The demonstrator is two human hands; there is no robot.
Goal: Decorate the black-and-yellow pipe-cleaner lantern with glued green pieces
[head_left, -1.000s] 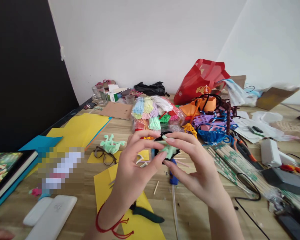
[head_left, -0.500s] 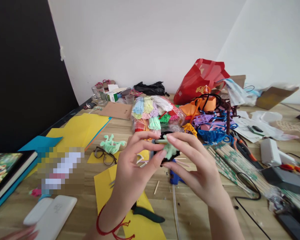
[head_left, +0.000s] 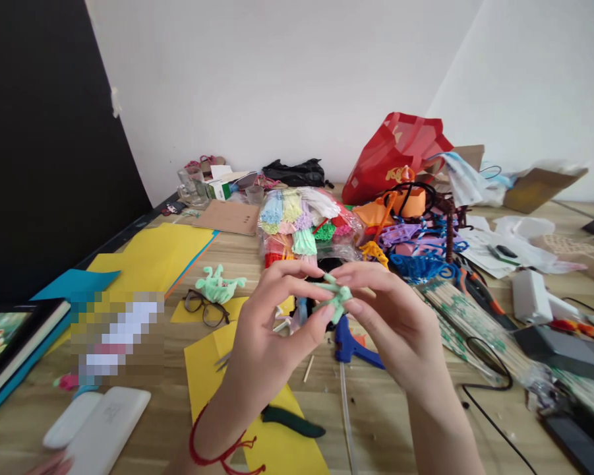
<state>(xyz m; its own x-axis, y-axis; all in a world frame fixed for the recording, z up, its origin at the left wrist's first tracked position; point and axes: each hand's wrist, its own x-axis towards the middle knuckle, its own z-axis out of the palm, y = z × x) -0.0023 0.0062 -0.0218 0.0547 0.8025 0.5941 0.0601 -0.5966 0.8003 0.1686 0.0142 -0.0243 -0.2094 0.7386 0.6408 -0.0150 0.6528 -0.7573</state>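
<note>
Mint-green pipe-cleaner figure (head_left: 333, 298) pinched between fingers of left hand (head_left: 267, 330) and right hand (head_left: 395, 323); blue glue gun (head_left: 349, 343) just below.

A fuzzy mint-green pipe-cleaner figure (head_left: 332, 298), soft and matt, sits pinched between the bare fingers of the left hand (head_left: 264, 336) and the right hand (head_left: 395, 323) above a pale, matt wood-grain tabletop (head_left: 390, 422). Smooth matt yellow paper sheets (head_left: 153, 254) lie toward the tabletop's left edge, beside a flat brown cardboard piece (head_left: 230, 218). A glossy clear plastic bag of pastel chenille stems (head_left: 301, 224) catches the light mid-table; behind it a shiny, crinkled red plastic bag (head_left: 400, 155) stands near the far edge. A braided red cord bracelet (head_left: 217, 448) rings the left wrist.
</note>
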